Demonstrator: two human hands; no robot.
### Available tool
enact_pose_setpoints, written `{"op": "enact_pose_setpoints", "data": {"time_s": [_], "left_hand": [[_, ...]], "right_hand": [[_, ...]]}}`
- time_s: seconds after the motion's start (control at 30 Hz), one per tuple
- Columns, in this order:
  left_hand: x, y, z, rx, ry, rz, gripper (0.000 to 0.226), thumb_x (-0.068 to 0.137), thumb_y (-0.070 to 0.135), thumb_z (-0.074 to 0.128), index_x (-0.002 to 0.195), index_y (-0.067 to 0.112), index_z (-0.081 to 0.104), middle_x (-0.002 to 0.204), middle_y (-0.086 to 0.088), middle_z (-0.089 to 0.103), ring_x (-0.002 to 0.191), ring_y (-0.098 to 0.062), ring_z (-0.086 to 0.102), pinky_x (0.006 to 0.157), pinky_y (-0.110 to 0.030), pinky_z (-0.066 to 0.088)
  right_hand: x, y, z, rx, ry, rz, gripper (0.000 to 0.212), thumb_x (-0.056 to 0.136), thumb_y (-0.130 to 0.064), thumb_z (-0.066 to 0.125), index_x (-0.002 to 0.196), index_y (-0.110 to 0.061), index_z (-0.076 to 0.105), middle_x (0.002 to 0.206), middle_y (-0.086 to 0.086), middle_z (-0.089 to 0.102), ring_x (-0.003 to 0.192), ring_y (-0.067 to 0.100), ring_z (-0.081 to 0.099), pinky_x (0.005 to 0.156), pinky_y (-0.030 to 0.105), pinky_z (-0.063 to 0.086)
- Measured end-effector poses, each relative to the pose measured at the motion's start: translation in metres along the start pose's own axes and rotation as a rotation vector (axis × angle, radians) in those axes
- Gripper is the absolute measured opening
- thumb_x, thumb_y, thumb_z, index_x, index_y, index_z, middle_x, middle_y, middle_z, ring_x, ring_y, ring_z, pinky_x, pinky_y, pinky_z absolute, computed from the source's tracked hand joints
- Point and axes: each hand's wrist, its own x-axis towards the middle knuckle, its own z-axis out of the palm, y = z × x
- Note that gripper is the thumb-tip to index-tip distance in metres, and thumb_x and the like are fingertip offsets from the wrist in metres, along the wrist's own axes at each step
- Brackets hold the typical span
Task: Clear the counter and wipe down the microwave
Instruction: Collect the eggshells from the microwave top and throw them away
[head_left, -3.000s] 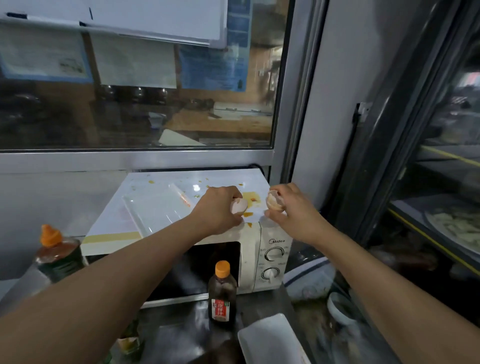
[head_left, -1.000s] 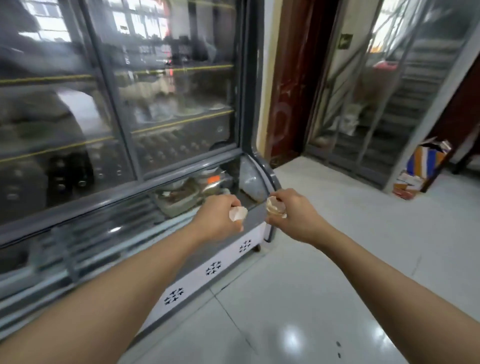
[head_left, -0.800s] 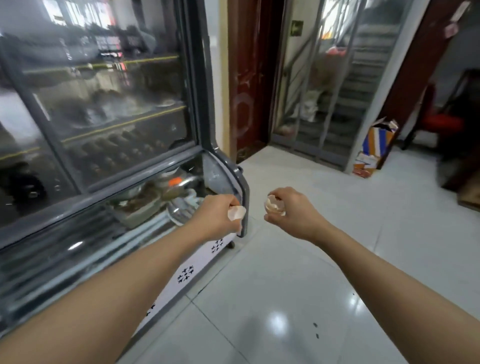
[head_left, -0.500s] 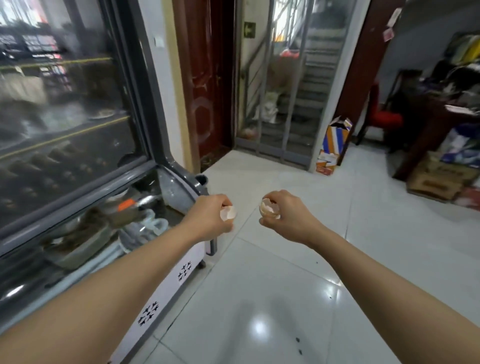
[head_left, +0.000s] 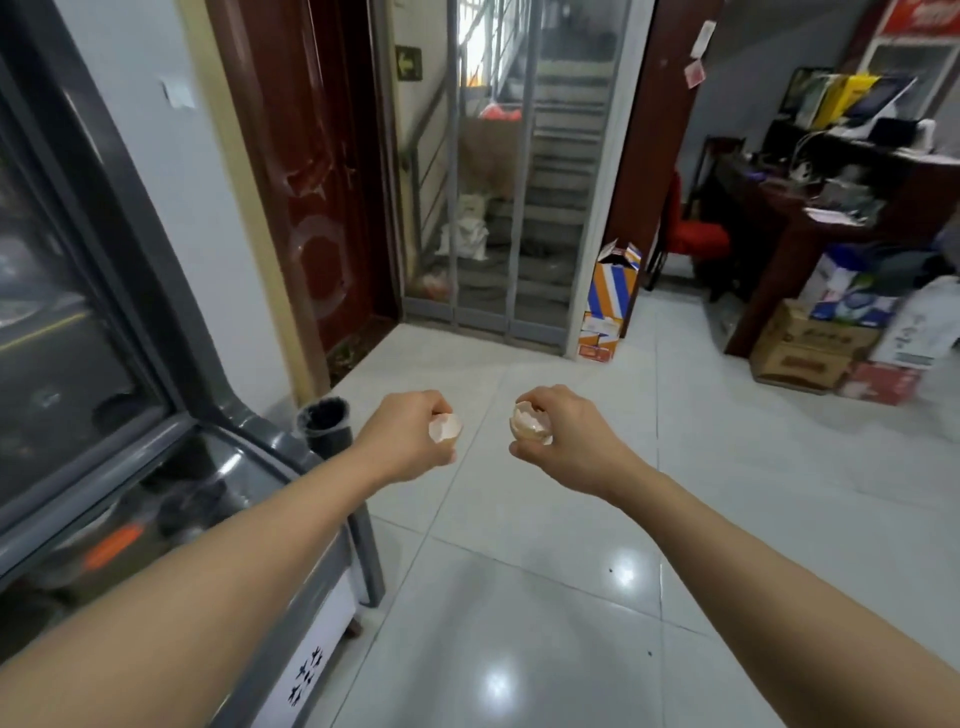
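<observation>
Left hand: the left hand (head_left: 410, 441) is curling its fingers around a pale pinkish-white broken eggshell piece (head_left: 445, 428), the jagged edge peeking out past the knuckles
Right hand: the right hand (head_left: 563, 439) is pinching a second cream-and-tan cracked eggshell half (head_left: 530, 423) between thumb and fingers, its open cup facing up
Where the shells are: both are being carried in the air at the centre of the view, near each other but apart, above the glossy white tiled floor (head_left: 519, 597)
Surroundings: a grey glass-fronted display cabinet (head_left: 130, 467) is filling the view from 7 to 10 o'clock; a small black-lined round bin (head_left: 324, 423) is standing beside its corner, just at 9 o'clock of the left hand; a dark red wooden door (head_left: 311, 171) is standing at 11 o'clock and a metal-barred stairwell gate (head_left: 493, 182) at 12; stacked cardboard boxes (head_left: 810, 348) are sitting at 2 o'clock
Step in hand: likely carrying the shells off for disposal; the microwave and counter are out of view
Handling: the shells are looking almost weightless, thin and brittle, and possibly slick inside; a light hold across the curved outer wall is suiting them better than any squeeze on the cracked rim
Risk: too firm a grip is liable to crush them and scatter crumbs on the floor
</observation>
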Motion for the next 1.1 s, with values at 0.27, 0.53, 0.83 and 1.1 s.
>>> {"op": "enact_pose_setpoints", "data": {"time_s": [0.27,0.53,0.83,1.1], "left_hand": [[0.141,0.012,0.013,0.039,0.029,-0.014,0.041,0.072,0.029,0.077,0.110,0.021,0.062,0.106,0.003,0.063,0.090,-0.012,0.053,0.073,-0.024,0.042],[0.296,0.023,0.019,0.052,0.073,-0.145,0.043,0.073,0.030,0.078,0.111,0.021,0.061,0.108,0.002,0.064,0.092,-0.015,0.055,0.076,-0.029,0.046],[0.431,-0.011,0.026,0.038,0.083,-0.248,0.044,0.072,0.030,0.078,0.112,0.022,0.061,0.110,0.001,0.063,0.087,-0.014,0.052,0.069,-0.027,0.043],[0.581,-0.059,0.015,0.002,0.117,-0.241,0.038,0.071,0.025,0.076,0.107,0.021,0.064,0.105,0.000,0.065,0.083,-0.014,0.054,0.067,-0.025,0.042]], "right_hand": [[0.135,0.074,-0.016,0.027,0.001,-0.024,0.039,0.080,-0.026,0.070,0.115,-0.017,0.056,0.113,0.003,0.054,0.097,0.019,0.052,0.081,0.026,0.042],[0.297,0.152,-0.042,0.020,-0.077,-0.091,0.038,0.079,-0.029,0.070,0.114,-0.019,0.055,0.112,0.001,0.055,0.093,0.017,0.052,0.077,0.025,0.041],[0.445,0.208,-0.034,0.038,-0.142,-0.146,0.040,0.078,-0.032,0.071,0.114,-0.023,0.055,0.110,-0.003,0.052,0.089,0.014,0.049,0.069,0.021,0.035],[0.598,0.231,-0.017,-0.006,-0.173,-0.174,0.042,0.078,-0.032,0.071,0.115,-0.021,0.055,0.114,-0.001,0.052,0.093,0.013,0.048,0.078,0.024,0.037]]}}
